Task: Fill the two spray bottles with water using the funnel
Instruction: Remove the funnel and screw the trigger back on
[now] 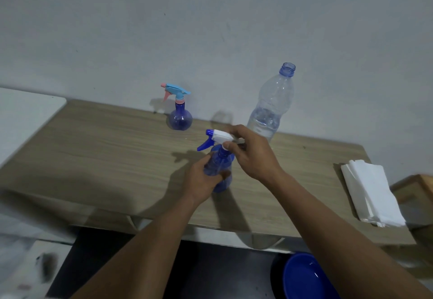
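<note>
Item 1, left hand [201, 179]: I see it curled round the body of the near spray bottle [223, 184], gripping it from the 9 o'clock side. The bottle stands upright on the wooden table [93, 148].

Item 2, right hand [254, 154]: I see its fingers and thumb pinching the white trigger head [220, 134] at the bottle's neck, from the 3 o'clock side. The blue nozzle and lever point toward 9 o'clock. I cannot tell whether the head is screwed tight or loose.

Item 3, far spray bottle [180, 118]: round blue body, light-blue and pink head fitted on. It stands upright at 11 o'clock from the held bottle, near the wall [210, 29] and well apart from both hands.

Item 4, water bottle [271, 108]: clear plastic, uncapped, with water in its lower part. It stands upright at 1 o'clock, just behind my right hand.

Item 5, stack of white napkins [372, 193]: lying flat at 3 o'clock by the table's end.

Item 6, blue basin [304, 277]: below the table edge at 5 o'clock, partly hidden by my right forearm.
</note>
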Motion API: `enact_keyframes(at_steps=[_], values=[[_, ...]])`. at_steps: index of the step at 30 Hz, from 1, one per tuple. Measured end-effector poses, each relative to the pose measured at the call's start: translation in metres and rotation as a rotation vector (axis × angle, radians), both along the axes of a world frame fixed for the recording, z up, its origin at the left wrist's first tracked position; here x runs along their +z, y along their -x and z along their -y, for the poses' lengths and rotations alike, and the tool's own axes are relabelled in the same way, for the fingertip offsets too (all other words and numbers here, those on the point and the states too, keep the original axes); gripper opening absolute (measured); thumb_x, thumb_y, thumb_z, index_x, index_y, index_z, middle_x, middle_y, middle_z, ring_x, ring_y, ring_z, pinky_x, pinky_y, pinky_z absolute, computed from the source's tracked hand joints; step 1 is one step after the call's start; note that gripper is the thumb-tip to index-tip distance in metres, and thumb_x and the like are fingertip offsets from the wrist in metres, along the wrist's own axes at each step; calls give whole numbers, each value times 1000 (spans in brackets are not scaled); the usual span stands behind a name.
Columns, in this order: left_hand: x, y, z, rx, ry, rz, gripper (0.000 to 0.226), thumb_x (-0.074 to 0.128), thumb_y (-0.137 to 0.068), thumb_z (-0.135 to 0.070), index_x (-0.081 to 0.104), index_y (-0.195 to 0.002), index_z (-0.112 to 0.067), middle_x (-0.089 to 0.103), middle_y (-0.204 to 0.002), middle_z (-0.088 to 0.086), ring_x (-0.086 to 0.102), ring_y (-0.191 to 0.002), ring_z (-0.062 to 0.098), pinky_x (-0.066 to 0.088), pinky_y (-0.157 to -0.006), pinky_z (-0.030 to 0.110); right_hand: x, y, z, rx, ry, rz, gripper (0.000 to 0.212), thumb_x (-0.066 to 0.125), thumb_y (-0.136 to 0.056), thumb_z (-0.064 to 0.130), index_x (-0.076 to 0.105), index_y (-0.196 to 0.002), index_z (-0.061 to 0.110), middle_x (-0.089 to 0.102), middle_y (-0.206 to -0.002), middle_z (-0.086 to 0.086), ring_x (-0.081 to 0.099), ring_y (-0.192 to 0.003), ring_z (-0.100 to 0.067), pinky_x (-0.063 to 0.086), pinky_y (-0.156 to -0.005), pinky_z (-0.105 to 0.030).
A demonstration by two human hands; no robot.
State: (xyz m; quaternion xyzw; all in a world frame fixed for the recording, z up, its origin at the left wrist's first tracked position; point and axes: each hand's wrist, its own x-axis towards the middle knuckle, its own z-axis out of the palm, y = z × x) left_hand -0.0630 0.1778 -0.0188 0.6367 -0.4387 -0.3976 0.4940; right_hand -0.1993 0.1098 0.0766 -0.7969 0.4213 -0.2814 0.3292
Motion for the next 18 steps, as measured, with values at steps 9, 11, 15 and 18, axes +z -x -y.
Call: enact_keyframes(at_steps=[9, 11, 15, 18], values=[[-9, -1, 4, 12, -44, 21, 48, 86, -70, -39, 67, -114, -31, 74, -99, -14, 68, -91, 1, 55, -81, 26, -1, -3, 3, 60, 35, -115, 21, 70, -93, 23, 66, -113, 28, 71, -100, 12, 68, -93, -10, 55, -83, -24], [-9, -1, 4, 13, -35, -1, 46, 87, -72, -31, 69, -113, -28, 74, -96, -15, 68, -87, -3, 52, -76, 22, 0, 0, 5, 91, 19, -178, 22, 70, -92, 21, 63, -108, 33, 70, -98, 11, 68, -92, -11, 54, -79, -25], [-13, 0, 6, 29, -18, -43, 47, 87, -71, -19, 68, -114, -29, 74, -93, -16, 67, -85, -5, 49, -74, 18, -3, 3, 7, 68, -11, -208, 23, 75, -85, 19, 59, -95, 32, 63, -84, 10, 59, -77, -6, 40, -64, -17], [-19, 2, 7, 50, -46, -67, 59, 88, -66, -35, 67, -120, -31, 74, -101, -13, 70, -95, 5, 55, -81, 26, -15, -4, 5, 8, 4, -135, 18, 80, -82, 29, 67, -90, 21, 63, -82, 5, 59, -77, -13, 49, -68, -26]])
